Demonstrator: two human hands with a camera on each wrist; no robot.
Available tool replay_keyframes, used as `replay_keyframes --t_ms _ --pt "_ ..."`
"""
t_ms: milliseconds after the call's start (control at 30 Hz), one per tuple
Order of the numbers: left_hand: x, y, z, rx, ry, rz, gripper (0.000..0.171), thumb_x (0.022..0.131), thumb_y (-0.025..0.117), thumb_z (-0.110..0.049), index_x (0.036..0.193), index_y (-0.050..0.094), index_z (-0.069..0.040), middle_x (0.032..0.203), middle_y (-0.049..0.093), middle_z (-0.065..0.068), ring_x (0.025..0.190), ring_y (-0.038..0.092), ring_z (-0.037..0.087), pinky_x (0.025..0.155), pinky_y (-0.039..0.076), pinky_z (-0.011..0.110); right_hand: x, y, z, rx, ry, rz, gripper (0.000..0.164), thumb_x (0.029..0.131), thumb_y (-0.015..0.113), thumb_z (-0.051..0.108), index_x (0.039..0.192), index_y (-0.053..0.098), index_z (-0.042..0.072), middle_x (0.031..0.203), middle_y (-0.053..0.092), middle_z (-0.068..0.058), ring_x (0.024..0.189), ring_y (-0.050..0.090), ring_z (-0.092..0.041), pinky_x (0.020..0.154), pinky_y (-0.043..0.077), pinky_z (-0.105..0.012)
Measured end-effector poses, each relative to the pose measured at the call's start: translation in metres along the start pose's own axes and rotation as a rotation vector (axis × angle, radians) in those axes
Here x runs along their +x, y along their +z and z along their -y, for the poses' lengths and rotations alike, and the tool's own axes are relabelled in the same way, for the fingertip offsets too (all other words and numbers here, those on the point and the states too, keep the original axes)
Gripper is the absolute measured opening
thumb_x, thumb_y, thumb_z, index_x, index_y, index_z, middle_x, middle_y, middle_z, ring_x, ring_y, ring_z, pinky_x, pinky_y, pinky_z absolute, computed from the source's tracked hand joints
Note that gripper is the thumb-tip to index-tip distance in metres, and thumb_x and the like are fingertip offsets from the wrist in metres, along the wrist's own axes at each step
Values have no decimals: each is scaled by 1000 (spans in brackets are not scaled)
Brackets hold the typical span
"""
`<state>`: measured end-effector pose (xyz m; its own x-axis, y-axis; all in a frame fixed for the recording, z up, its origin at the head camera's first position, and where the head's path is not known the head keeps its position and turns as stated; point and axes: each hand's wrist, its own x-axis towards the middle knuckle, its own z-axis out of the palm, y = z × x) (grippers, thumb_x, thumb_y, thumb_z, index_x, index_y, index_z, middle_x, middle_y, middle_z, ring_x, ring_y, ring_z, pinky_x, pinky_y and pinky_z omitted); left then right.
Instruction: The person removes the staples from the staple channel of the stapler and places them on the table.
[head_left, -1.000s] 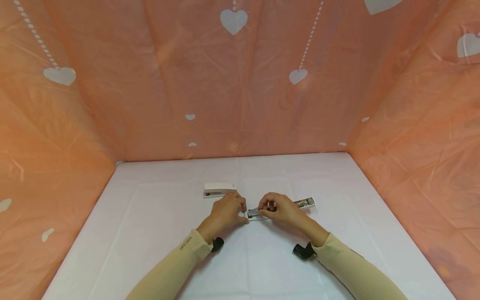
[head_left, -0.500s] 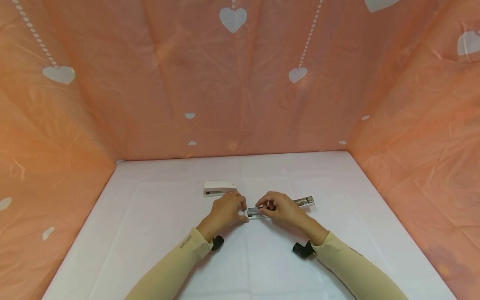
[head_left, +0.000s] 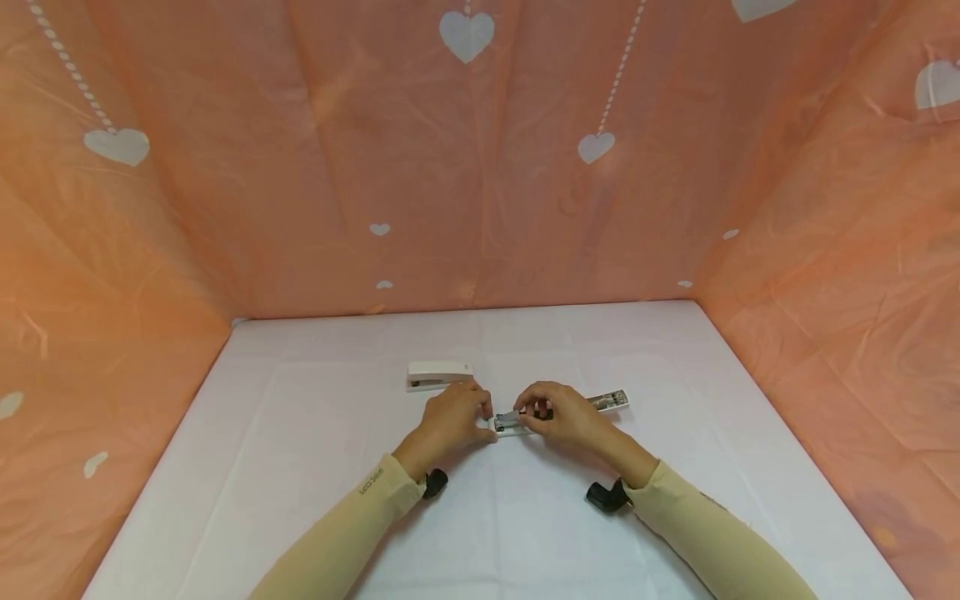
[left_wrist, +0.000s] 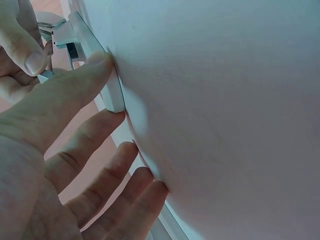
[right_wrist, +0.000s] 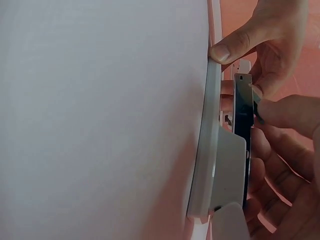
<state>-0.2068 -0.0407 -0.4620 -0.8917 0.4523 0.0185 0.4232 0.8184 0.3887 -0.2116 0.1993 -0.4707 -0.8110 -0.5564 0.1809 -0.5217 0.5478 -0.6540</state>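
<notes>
An opened stapler (head_left: 514, 432) lies on the white table between the hands, its upper arm (head_left: 611, 401) folded out to the right. My left hand (head_left: 452, 414) pinches the left end of its white base between thumb and fingers, as the left wrist view shows. Over the stapler, my right hand (head_left: 562, 414) pinches a small grey strip (right_wrist: 258, 107) that looks like a row of staples, close to the dark metal magazine (right_wrist: 243, 107). The right fingers partly hide the strip and the stapler's middle.
A second white stapler (head_left: 438, 373), closed, stands just behind the left hand. Black wrist cameras (head_left: 607, 498) hang under both sleeves. An orange cloth (head_left: 480, 183) with pale hearts walls off the back and sides of the table (head_left: 315, 358).
The grey strip in my right fingers has tilted slightly over the stapler, and the fingertips have shifted a little. My left hand stays on the base. The whole head view has drifted slightly.
</notes>
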Motion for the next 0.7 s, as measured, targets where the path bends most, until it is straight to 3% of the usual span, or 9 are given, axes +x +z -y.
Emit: replay_keyframes --t_ms 300,700 --pt "1 1 1 17 4 5 32 79 98 -34 89 71 -19 114 67 0 108 63 23 75 56 43 -2 -1 0 29 1 -10 8 99 77 12 106 74 12 87 63 9 79 57 -11 69 47 -26" --pt "1 1 1 -5 -13 11 32 79 98 -34 89 71 -20 112 66 -1 108 62 22 77 55 43 -8 -3 -1 75 11 -46 9 99 77 12 107 72 12 89 65 8 79 59 -8 70 50 -26"
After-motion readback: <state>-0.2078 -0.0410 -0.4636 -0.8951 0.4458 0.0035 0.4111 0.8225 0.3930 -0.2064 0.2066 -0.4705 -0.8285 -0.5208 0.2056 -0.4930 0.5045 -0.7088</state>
